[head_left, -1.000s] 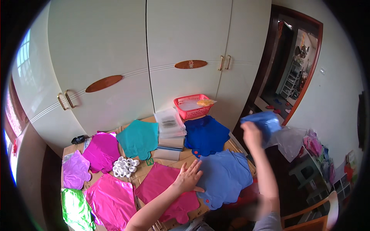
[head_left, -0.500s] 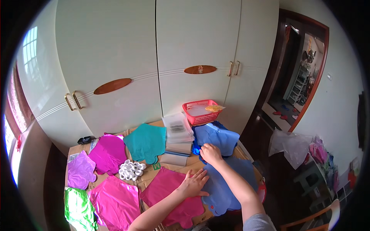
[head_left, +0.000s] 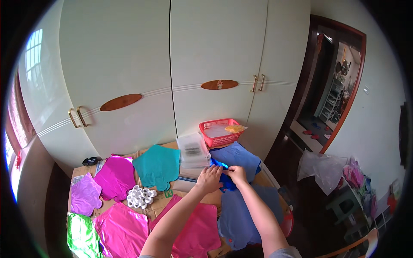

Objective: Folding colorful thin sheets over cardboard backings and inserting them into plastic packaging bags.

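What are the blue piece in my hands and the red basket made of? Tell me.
Shiny dark blue balloon-shaped piece: looks like metallic foil film, given its bright glints and creases, though I can't be sure. Red rectangular lattice basket: apparently moulded plastic, with a stiff open grid and even colour.

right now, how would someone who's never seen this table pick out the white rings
Start at the cluttered table in front of the white wardrobe doors. Just below the teal star-shaped foil piece and right of the magenta one lies the cluster of small white rings. It is the only white pile among the flat coloured sheets.
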Tool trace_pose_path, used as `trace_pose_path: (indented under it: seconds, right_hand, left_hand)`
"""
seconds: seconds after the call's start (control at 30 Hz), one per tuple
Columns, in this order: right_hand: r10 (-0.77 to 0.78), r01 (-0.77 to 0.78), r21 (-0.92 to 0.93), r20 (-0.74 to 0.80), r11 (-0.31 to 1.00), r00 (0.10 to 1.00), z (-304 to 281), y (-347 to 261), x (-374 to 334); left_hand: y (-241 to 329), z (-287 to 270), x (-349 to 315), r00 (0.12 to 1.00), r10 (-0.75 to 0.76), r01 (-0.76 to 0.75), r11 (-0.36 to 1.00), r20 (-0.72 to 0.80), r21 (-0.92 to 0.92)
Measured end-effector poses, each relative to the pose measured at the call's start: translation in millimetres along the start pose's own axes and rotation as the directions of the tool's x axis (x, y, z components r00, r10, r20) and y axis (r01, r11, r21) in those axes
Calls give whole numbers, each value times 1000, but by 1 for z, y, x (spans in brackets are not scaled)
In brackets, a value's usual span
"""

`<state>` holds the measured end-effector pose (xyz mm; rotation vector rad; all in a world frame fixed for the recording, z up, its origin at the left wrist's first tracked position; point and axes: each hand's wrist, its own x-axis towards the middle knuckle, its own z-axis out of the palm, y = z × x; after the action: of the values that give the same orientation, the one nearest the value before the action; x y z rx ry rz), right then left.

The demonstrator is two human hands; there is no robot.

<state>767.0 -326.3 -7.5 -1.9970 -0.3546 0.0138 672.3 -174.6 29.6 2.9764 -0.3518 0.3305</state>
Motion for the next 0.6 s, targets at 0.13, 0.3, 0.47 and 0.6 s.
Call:
trace_pose_path:
  seconds: [0.13,0.3,0.47,0.6]
  right_hand:
    - [151,-164,355,63,920,986,-14,-1,5]
    - [289,-253,577,32,777,957,-57,24,31]
    - [172,14,268,-656,963,735,-144,49,61]
    - [-388,305,-240,-617,922,685,-160,-64,52]
  left_hand:
    - [-4,12,6,990,0,15,994,140,-105]
    - [-2,24,3,992,29,-34,999,121,40]
    - [14,8,6,983,45,-54,997,176,50]
    - [9,5,-2,989,17,-28,997,150,75]
